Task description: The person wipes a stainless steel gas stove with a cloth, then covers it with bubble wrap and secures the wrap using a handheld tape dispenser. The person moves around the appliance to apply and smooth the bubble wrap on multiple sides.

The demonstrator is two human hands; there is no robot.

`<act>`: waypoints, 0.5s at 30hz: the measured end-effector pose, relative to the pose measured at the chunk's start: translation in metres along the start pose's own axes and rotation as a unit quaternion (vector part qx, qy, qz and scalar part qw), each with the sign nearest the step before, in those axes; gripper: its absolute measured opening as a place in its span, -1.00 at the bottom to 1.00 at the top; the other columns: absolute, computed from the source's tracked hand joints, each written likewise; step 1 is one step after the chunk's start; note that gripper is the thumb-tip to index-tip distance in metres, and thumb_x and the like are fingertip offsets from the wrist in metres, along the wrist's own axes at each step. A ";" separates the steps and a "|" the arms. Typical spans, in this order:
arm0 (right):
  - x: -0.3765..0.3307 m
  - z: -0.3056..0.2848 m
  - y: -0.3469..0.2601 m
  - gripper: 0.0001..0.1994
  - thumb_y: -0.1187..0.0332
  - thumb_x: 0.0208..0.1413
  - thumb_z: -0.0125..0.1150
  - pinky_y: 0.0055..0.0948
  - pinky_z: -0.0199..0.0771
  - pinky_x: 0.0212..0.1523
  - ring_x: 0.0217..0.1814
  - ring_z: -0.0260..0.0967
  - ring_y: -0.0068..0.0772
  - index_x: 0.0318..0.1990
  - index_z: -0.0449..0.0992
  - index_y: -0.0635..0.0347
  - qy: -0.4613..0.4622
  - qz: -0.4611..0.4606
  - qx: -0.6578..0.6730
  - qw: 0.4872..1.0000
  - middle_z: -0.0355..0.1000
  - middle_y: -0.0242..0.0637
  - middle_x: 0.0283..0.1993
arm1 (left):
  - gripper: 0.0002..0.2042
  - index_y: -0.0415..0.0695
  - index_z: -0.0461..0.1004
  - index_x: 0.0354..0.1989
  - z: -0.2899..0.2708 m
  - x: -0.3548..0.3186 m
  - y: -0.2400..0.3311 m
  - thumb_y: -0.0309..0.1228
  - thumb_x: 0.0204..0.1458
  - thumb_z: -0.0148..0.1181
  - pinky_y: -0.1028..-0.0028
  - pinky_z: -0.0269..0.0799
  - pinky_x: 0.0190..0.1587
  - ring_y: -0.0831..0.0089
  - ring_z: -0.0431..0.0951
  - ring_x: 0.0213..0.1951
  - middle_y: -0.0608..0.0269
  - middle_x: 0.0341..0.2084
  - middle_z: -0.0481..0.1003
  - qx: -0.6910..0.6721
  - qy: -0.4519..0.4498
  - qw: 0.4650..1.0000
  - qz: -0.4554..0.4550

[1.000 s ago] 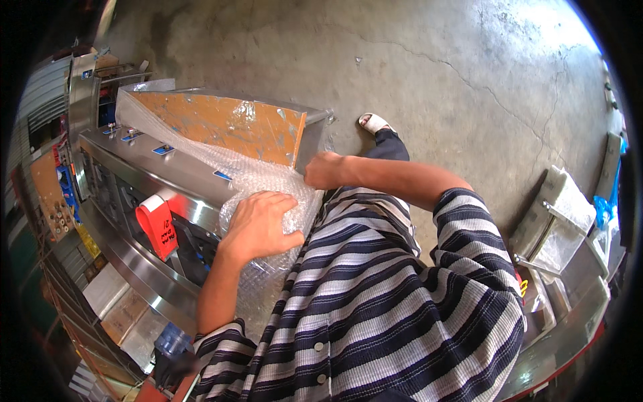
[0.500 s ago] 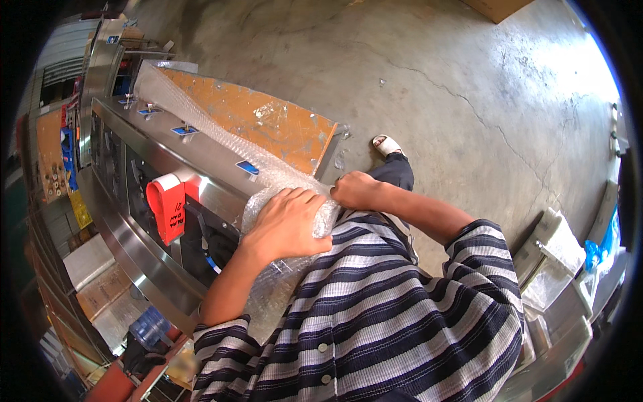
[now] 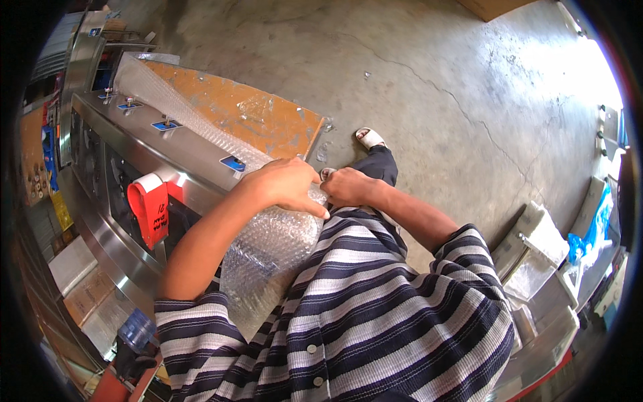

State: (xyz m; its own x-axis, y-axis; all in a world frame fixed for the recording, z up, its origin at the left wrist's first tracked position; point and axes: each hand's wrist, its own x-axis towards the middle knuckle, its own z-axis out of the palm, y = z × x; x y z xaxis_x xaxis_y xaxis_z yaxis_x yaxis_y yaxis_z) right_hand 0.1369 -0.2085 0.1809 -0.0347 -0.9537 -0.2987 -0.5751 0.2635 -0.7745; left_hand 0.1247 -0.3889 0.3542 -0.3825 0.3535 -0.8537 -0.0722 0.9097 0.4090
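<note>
A long stainless steel appliance [image 3: 191, 151] runs from the far left toward my body, with knob stems and blue stickers along its top strip. Clear bubble wrap [image 3: 271, 244] lies along its far edge and drapes over the near end, hanging down in front of my shirt. My left hand [image 3: 288, 186] arches over the wrapped near corner, its fingers curled on the wrap and its thumb below. Right beside it, my right hand [image 3: 349, 187] is closed on the wrap's edge; its fingertips are partly hidden. A red strap with handwriting [image 3: 149, 211] hangs on the appliance's front.
A worn orange-brown board [image 3: 248, 110] lies beyond the appliance. Grey cracked concrete floor [image 3: 429, 87] stretches to the right. Plastic-wrapped metal pieces [image 3: 536, 251] stand at the lower right. Cardboard boxes [image 3: 87, 295] and a blue translucent jug [image 3: 137, 329] are at the lower left.
My left hand has slid forward and its palm has lifted off the wrap, baring more of the hanging sheet. My right hand stays at the edge. The view has shifted slightly.
</note>
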 end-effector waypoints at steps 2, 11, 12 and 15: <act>-0.001 0.006 0.002 -0.74 0.26 0.03 0.21 0.01 0.60 -0.09 -0.16 0.59 0.16 -0.30 0.62 0.30 0.028 0.010 0.020 0.999 0.57 0.11 -0.28 | -0.17 -0.32 0.61 0.04 0.002 0.009 0.016 0.21 -0.24 0.44 0.13 0.51 0.15 -0.06 0.62 0.04 -0.21 -0.08 0.62 0.061 -0.018 0.997 -0.051; -0.006 0.005 0.008 -0.69 0.18 0.10 0.20 0.06 0.60 -0.13 -0.19 0.58 0.23 -0.39 0.64 0.30 0.053 0.011 0.035 0.998 0.58 0.13 -0.33 | -0.54 -0.36 0.68 -0.22 0.026 0.030 0.037 -0.17 -0.16 0.38 0.04 0.52 0.14 -0.14 0.64 -0.01 -0.33 -0.16 0.62 0.181 0.009 0.980 -0.082; -0.006 0.006 0.009 -0.69 0.17 0.10 0.21 0.06 0.60 -0.12 -0.19 0.59 0.23 -0.38 0.64 0.30 0.056 0.010 0.032 0.998 0.59 0.13 -0.32 | -0.59 -0.37 0.67 -0.25 0.026 0.029 0.038 -0.23 -0.14 0.36 0.03 0.55 0.09 -0.15 0.65 -0.06 -0.34 -0.21 0.62 0.153 0.006 0.984 -0.088; -0.006 0.004 0.007 -0.69 0.16 0.10 0.22 0.04 0.61 -0.08 -0.16 0.60 0.20 -0.34 0.67 0.28 0.032 0.030 0.029 0.999 0.60 0.10 -0.29 | -0.72 -0.39 0.66 -0.33 0.028 0.027 0.036 -0.37 -0.10 0.29 0.03 0.62 -0.06 -0.18 0.68 -0.20 -0.36 -0.35 0.61 0.098 0.018 0.992 -0.084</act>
State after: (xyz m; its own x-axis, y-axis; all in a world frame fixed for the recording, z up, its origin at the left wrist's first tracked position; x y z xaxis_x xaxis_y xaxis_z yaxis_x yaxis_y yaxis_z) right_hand 0.1368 -0.2007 0.1747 -0.1212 -0.9427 -0.3108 -0.5222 0.3268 -0.7878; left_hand 0.1377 -0.3409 0.3371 -0.4137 0.1889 -0.8906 0.0409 0.9811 0.1891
